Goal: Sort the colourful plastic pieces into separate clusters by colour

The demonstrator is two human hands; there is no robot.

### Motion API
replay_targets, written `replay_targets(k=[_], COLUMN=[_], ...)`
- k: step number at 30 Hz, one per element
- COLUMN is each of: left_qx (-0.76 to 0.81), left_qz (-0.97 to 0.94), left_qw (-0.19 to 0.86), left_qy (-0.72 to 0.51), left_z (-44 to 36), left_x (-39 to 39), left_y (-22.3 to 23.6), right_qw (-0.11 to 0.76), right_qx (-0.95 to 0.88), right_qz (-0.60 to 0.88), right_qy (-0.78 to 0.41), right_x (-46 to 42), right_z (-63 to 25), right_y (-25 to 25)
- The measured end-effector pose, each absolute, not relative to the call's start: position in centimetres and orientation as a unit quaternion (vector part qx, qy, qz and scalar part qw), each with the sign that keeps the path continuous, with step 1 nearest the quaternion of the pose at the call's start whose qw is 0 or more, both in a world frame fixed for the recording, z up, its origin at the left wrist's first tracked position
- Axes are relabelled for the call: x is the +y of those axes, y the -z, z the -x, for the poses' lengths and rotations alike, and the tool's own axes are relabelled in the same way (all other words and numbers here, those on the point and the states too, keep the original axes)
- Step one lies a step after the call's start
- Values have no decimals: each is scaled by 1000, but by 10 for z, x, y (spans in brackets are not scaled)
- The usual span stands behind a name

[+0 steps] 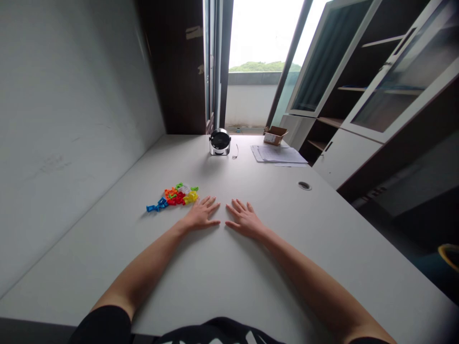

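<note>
Both of my hands lie flat, palms down, on a white table [215, 277], side by side with fingers spread. My left hand [202, 215] is open and holds nothing; its fingertips rest just right of a small pile of coloured plastic pieces [174, 196] in blue, orange, red, yellow, green and white. My right hand [244, 219] is open too, empty, a short gap from the left hand.
At the table's far end stand a small black and silver round device [220, 142], a stack of papers [278, 155] and a small open cardboard box [274, 135]. A cable hole [304, 185] sits to the right. A wall runs along the left, cabinets on the right.
</note>
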State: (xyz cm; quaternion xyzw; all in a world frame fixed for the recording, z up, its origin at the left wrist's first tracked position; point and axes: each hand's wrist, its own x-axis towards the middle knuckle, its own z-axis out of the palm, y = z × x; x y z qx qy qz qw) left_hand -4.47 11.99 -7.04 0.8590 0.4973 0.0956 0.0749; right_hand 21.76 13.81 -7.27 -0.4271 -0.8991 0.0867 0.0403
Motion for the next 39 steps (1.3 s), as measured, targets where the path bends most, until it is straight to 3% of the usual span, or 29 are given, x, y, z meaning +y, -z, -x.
replay_targets(k=[10,18,39], left_qx=[564,694,564], left_qz=[-780,-695,-801], left_qw=[35,14,124], left_qy=[-267,-188,-161], left_z=[161,244,139], left_x=[128,92,208], left_y=[11,54,51], right_qw=[38,62,64], right_qx=[-902,-896,-894], right_qz=[425,431,434], right_qy=[-73,-90,-90], right_x=[140,140,137], right_z=[-219,-218,-219], right_y=[73,76,69])
